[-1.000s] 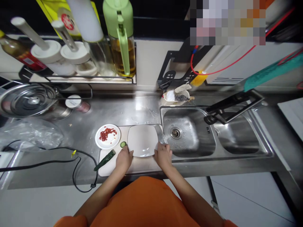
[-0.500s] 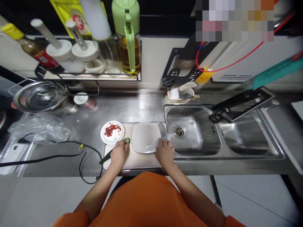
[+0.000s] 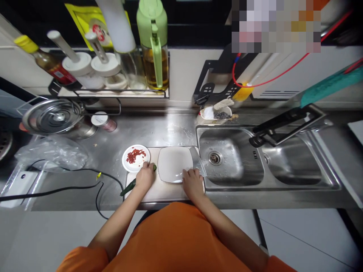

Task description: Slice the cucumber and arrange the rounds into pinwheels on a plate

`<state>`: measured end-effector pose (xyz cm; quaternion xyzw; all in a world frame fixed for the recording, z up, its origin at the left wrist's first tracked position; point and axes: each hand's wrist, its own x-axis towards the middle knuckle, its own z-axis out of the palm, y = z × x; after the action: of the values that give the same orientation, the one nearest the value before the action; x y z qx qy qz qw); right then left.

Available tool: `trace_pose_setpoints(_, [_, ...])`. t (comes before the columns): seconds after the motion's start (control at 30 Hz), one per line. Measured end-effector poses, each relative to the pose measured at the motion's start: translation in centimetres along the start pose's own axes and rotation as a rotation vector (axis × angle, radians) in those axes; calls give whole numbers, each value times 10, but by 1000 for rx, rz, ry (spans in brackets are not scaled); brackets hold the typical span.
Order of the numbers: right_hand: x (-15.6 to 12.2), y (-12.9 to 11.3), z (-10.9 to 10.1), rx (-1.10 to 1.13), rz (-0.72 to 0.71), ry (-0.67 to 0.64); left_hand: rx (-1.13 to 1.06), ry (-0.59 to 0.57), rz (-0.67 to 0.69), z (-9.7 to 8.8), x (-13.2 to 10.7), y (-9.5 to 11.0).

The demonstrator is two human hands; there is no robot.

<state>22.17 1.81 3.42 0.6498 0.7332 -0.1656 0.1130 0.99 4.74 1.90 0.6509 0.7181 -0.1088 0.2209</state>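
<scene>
My left hand (image 3: 145, 176) is closed around a dark green cucumber (image 3: 129, 187), which lies slantwise on a pale cutting board (image 3: 167, 193). One end of it shows past my fingers, close to a square white plate (image 3: 175, 162) with a dark rim. My right hand (image 3: 194, 184) rests at the plate's lower right corner, fingers forward and slightly apart. Beside the plate a grey knife blade (image 3: 195, 156) lies partly covered; its handle is not visible. A round white dish (image 3: 126, 158) with small red dried berries (image 3: 135, 155) stands at the board's upper left.
The double steel sink (image 3: 232, 156) with a black faucet (image 3: 272, 130) is on the right. Behind are a seasoning rack (image 3: 119, 93) and a green-topped oil bottle (image 3: 153, 49). Leftward lie a plastic bag (image 3: 53, 153), a lidded pot (image 3: 53, 117) and a black cable (image 3: 56, 192).
My right hand has shifted left onto the plate's corner. My left hand has moved slightly right and forward along the cucumber, covering more of its cut end.
</scene>
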Motion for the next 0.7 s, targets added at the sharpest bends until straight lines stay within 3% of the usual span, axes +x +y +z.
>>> trace_pose_setpoints(0.27, [3, 1, 0, 1, -11, -14, -50, 56, 6, -1, 0, -3])
trace_pose_setpoints(0.47, [7, 1, 0, 82, -35, -22, -244, 115, 83, 0, 4, -17])
trace_pose_setpoints(0.6, [16, -4, -2, 279, -91, -33, -470, 51, 131, -7, 6, -27])
trace_pose_setpoints(0.7, [28, -14, -9, 473, -183, 4, -614, -27, 178, -19, 5, -23])
